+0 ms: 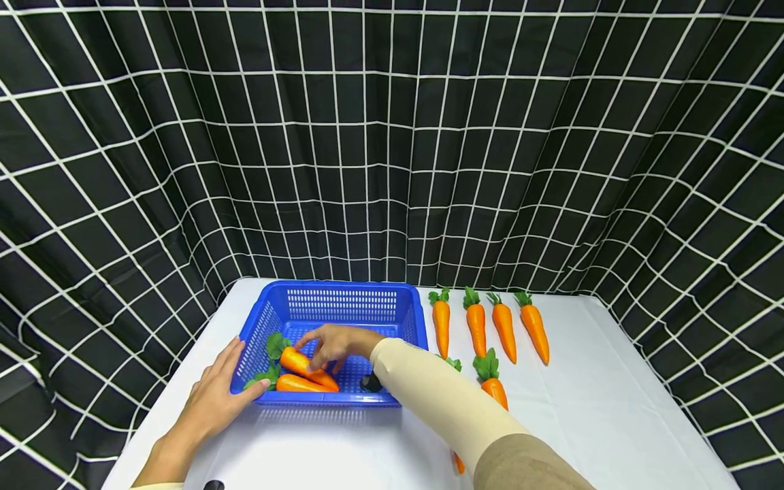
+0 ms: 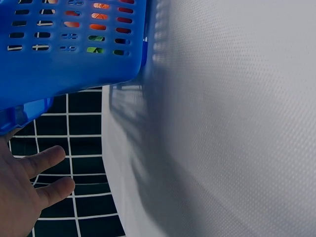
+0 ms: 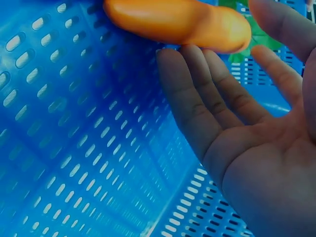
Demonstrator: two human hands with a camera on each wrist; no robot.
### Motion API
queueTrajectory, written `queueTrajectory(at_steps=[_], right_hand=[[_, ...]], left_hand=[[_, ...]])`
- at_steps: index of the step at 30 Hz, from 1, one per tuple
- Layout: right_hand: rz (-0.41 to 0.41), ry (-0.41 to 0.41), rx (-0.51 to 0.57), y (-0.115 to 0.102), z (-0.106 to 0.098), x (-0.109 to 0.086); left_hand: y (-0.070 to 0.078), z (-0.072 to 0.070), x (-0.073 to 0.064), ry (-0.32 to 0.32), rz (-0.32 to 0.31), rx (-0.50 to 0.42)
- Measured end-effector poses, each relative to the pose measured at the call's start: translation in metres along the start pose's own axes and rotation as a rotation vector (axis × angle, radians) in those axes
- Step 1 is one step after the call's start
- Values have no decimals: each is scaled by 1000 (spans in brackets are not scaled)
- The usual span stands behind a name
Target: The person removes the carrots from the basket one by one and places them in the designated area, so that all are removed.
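Note:
A blue plastic basket [image 1: 343,304] stands on the white table. Two orange toy carrots with green tops lie in its near left part, one [image 1: 298,362] across the other [image 1: 300,384]. My right hand [image 1: 331,344] reaches into the basket, fingers spread and relaxed over the upper carrot. In the right wrist view that carrot [image 3: 177,22] lies at the fingertips of the right hand [image 3: 237,128], whose palm holds nothing. My left hand [image 1: 223,389] rests flat against the basket's near left corner. From the left wrist, the basket wall [image 2: 69,44] is above the left hand [image 2: 27,185].
Several more carrots lie in a row [image 1: 476,325] right of the basket at the back. Another carrot [image 1: 491,382] lies nearer, beside my right forearm, and one [image 1: 457,464] shows partly under the sleeve. A black checked curtain [image 1: 392,150] encloses the table [image 1: 612,408].

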State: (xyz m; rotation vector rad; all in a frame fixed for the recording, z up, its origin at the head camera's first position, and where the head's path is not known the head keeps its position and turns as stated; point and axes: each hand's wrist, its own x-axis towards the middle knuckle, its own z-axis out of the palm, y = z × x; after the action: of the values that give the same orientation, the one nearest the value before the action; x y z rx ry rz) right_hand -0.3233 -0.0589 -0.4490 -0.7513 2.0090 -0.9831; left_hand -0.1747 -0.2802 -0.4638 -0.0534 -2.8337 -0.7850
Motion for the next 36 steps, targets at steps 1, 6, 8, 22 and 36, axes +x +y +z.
queueTrajectory(at_steps=[1, 6, 8, 22, 36], right_hand=[[3, 0, -12, 1, 1, 1], [36, -16, -58, 3, 3, 3], [52, -23, -62, 4, 3, 3], [85, 25, -183, 9, 10, 2], [77, 33, 36, 6, 1, 3]], left_hand=[[0, 0, 0, 1, 1, -1], [-1, 2, -1, 6, 4, -4], [-1, 3, -1, 3, 2, -7], [-1, 4, -3, 11, 0, -7], [-2, 2, 1, 2, -13, 2]])
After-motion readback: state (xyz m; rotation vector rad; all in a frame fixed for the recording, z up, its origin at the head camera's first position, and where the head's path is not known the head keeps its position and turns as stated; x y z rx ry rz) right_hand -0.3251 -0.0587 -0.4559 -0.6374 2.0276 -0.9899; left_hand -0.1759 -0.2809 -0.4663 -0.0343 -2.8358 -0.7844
